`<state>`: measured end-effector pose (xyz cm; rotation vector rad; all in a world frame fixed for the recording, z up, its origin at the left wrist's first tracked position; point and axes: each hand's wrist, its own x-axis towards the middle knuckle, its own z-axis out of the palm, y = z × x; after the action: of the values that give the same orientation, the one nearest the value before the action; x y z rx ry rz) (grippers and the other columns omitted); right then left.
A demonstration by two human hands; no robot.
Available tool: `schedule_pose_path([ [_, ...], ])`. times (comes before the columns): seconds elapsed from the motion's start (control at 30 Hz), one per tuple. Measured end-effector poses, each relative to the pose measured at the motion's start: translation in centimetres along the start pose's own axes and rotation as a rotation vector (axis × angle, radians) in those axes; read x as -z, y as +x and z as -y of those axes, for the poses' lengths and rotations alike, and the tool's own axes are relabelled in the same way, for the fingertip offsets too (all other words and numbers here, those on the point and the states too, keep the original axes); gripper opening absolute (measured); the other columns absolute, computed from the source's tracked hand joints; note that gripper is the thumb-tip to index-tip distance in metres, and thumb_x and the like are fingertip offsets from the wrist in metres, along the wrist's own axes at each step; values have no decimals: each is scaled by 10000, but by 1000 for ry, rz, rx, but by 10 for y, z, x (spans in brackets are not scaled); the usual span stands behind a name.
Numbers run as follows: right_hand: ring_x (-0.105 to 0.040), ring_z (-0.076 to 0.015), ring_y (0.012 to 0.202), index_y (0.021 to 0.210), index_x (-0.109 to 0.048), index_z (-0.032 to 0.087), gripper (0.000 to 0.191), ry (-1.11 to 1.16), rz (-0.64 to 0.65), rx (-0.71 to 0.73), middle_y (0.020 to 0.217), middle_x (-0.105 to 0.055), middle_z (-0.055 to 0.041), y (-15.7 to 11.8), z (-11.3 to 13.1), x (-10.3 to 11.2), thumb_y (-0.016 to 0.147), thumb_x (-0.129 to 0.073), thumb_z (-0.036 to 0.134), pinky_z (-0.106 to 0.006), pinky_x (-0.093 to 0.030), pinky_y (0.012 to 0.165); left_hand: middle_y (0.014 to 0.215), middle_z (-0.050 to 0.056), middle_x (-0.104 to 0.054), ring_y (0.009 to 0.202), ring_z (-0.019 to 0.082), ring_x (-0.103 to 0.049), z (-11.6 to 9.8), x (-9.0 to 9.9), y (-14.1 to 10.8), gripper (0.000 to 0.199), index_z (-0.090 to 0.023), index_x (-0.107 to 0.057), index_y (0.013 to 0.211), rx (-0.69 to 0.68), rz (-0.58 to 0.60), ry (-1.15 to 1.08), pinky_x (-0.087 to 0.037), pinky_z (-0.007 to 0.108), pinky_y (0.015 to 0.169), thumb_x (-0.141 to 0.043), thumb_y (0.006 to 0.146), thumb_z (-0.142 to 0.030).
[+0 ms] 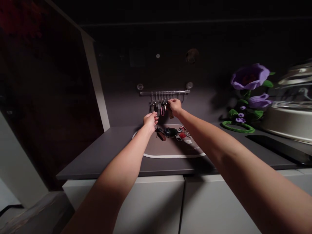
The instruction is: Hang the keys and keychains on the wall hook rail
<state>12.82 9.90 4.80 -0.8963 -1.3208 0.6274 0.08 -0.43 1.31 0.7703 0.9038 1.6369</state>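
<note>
A clear hook rail (164, 93) is fixed to the dark wall with two suction cups. Several keys (159, 106) hang from its hooks, a pink loop (162, 111) among them. At the hooks' right part, my right hand (175, 105) is closed in a pinch. Just below its fingers hangs a brownish keychain (171, 114), partly hidden by the hand. My left hand (150, 119) is lower and to the left, just under the hanging keys, with its fingers curled together. Whatever it holds, if anything, is too small to tell.
Below the rail a brown mat (156, 148) with a pale rim bears a black round item (171, 131), a brown fob (161, 136) and several red and silver trinkets (182, 135). Purple flowers (251, 78) and a white domed appliance (290, 120) stand at the right of the counter (97, 152).
</note>
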Motion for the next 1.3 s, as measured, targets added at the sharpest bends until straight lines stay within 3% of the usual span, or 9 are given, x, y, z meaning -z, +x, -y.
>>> schedule_pose_path([
  [0.1,-434,-100,503,671,-477,190,85,28,-66,-65,534,-435,20,-5,1,1,702,-547,227,-269,-473,508,605,-28,-528,484,26,-469,0,0,0,63,-140,-566,697,-1,16,13,-362,181,528,-601,738,-174],
  [0.37,-419,-86,490,630,-459,189,128,74,10,-89,541,-443,26,-14,6,4,692,-569,208,-264,-468,531,602,-27,-533,482,26,-468,1,1,1,61,-148,-584,744,13,25,40,-379,179,538,-618,732,-196],
  [0.6,-413,-69,482,617,-503,158,56,-54,42,-73,524,-473,19,-12,9,10,668,-523,146,-197,-364,473,593,-23,-531,478,30,-474,1,1,1,68,-137,-569,696,29,31,47,-385,183,533,-590,752,-168],
  [0.8,-416,-71,489,625,-497,160,59,-76,26,-88,523,-478,23,-11,8,10,650,-551,164,-198,-351,483,598,-14,-549,485,34,-483,2,1,-1,85,-142,-586,700,54,73,96,-398,189,547,-648,710,-200],
  [1.3,-394,-38,454,666,-501,137,92,-85,59,-148,514,-464,32,-18,16,13,747,-488,96,-154,-323,454,618,-7,-551,463,23,-475,3,1,-6,50,-108,-590,726,24,172,258,-396,167,491,-576,761,-141],
])
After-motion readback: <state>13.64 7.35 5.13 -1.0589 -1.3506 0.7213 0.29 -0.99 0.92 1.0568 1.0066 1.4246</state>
